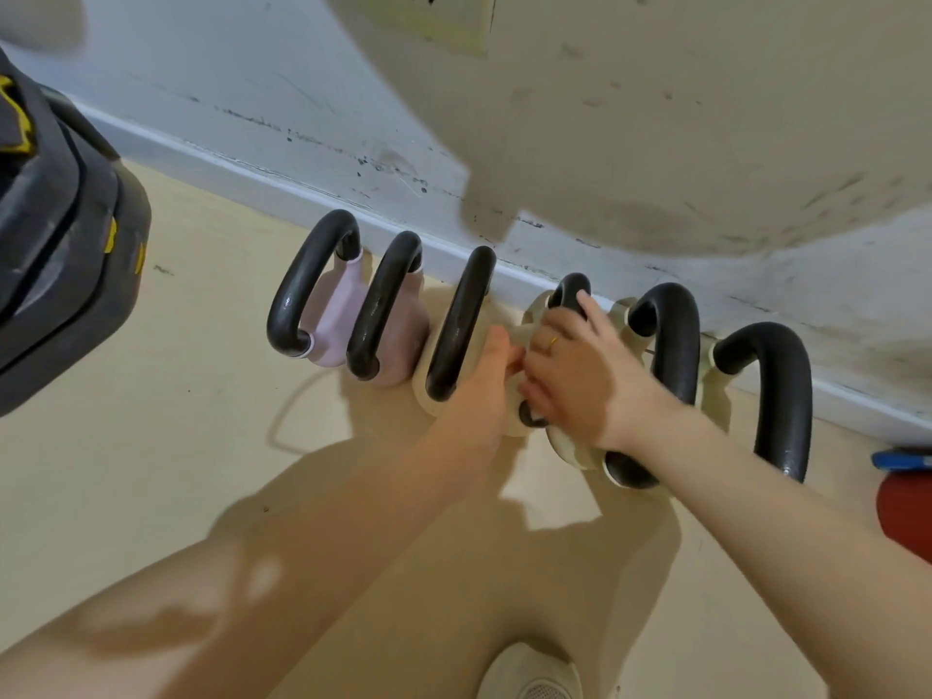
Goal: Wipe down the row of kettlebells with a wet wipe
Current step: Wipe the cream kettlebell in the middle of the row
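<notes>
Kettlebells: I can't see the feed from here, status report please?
Both hands on fourth kettlebell: right hand over its handle, left hand beside it. Wipe not clearly visible. Six in row; nothing blocking.

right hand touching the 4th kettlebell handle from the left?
Touching. Head view: the right hand lies over the fourth kettlebell's handle, fingers draped across the black bar, no gap visible.

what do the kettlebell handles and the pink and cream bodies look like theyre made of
Kettlebell handles: smooth, glossy black, probably painted or coated metal, judging by the sharp light glints; plastic cannot be ruled out.
Pink bodies: matte pastel with soft, dull shading, likely a vinyl or rubbery coating.
Cream bodies: similar matte look with faceted edges, probably the same kind of coating or moulded plastic.
</notes>
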